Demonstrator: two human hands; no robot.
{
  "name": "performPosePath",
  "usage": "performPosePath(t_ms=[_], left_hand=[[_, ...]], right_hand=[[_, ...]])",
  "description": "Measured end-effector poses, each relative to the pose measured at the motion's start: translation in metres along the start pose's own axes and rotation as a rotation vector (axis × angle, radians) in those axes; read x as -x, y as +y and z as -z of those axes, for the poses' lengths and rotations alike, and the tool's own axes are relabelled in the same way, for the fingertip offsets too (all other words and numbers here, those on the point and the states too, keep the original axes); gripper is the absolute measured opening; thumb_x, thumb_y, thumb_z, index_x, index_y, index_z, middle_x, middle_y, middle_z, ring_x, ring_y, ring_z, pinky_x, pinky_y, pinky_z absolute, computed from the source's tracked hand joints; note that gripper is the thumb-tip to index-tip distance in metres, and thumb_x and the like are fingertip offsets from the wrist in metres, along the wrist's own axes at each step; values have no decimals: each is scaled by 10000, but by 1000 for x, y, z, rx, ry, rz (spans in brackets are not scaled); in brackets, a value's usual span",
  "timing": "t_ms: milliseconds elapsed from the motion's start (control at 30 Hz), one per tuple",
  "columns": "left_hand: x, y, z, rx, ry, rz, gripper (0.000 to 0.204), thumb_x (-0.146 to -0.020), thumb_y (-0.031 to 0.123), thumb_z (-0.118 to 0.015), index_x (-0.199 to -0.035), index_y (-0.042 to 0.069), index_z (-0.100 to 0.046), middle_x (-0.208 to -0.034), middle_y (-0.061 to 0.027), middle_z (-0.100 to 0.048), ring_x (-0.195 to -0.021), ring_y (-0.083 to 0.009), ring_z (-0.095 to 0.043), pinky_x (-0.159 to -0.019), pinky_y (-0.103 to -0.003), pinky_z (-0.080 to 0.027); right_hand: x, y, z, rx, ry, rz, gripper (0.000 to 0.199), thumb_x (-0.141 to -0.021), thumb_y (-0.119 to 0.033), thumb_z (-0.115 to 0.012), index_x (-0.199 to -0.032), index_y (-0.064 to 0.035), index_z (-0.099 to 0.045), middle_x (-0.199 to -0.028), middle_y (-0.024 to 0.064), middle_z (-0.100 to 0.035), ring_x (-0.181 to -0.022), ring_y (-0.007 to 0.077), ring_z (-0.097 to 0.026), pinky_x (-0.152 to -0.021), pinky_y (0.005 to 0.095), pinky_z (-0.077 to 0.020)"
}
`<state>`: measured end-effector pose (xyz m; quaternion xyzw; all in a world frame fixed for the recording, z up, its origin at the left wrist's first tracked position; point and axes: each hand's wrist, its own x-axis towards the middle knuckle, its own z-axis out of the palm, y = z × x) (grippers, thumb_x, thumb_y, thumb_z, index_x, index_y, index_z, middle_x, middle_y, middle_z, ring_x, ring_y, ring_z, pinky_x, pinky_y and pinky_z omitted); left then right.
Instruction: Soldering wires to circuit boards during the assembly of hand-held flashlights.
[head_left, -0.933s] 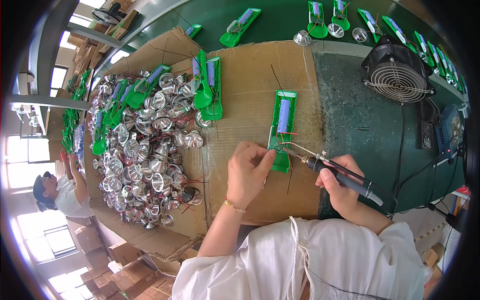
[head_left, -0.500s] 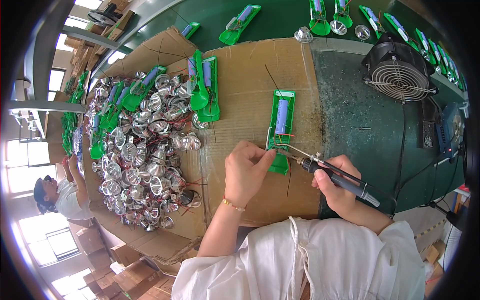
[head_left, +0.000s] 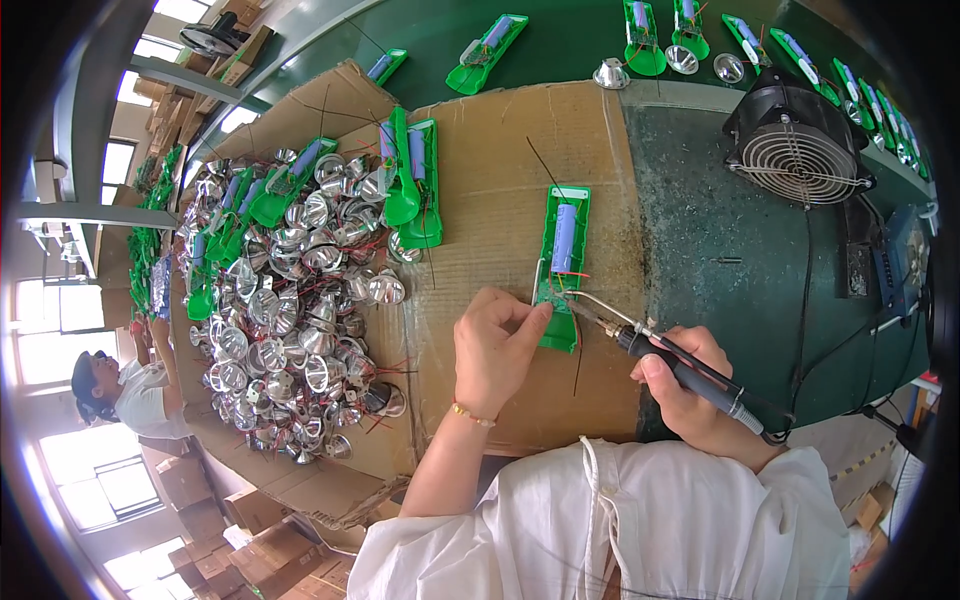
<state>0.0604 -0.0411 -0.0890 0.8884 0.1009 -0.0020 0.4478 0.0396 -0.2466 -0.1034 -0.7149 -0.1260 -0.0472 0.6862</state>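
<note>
A green plastic housing (head_left: 557, 331) lies on the cardboard before me, holding a blue cylindrical battery (head_left: 565, 238) and a small green circuit board (head_left: 552, 297). Thin red and black wires stick out of it. My left hand (head_left: 494, 340) is closed in a pinch at the board's left edge; what lies between thumb and forefinger is too small to make out. My right hand (head_left: 688, 385) grips a dark soldering iron (head_left: 683, 374) with a thin curved metal tube fixed along it. Its tip points left at the board, close to my left fingertips.
Shiny reflector cups (head_left: 318, 330) fill a cardboard box on the left, several green housings (head_left: 284, 190) lying on top. A black fan (head_left: 798, 150) with a wire guard stands at right. More housings (head_left: 487, 52) line the far bench. Another person (head_left: 140, 390) works at far left.
The soldering iron has drawn back slightly to the right and toward me, its tip now a little off the spot by my left fingertips. My left hand keeps its pinch.
</note>
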Motion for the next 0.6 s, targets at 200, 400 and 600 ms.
performPosePath(t_ms=[200, 400, 600], left_hand=[[0, 1, 0, 12, 6, 5, 167, -731, 139, -686, -689, -11, -626, -677, -76, -529, -571, -169, -504, -529, -287, -394], [0, 1, 1, 32, -3, 4, 168, -735, 142, -685, -694, -12, -632, -682, -70, -528, -571, -162, -502, -524, -281, -393], [-1, 2, 3, 42, -37, 55, 165, -747, 151, -678, -708, -6, -641, -692, -68, -530, -573, -157, -506, -525, -279, -397]], right_hand=[[-4, 1, -2, 40, -52, -36, 164, -775, -68, -635, -843, 26, -519, -656, 72, -608, -521, 75, -554, -459, 205, -430], [-8, 1, -5, 32, -61, -19, 146, -759, -44, -637, -821, 23, -523, -654, 72, -608, -512, 72, -552, -458, 204, -432], [-6, 10, -8, 74, -28, 103, 180, -740, -64, -659, -826, 21, -526, -638, 61, -602, -485, 94, -550, -449, 208, -430]])
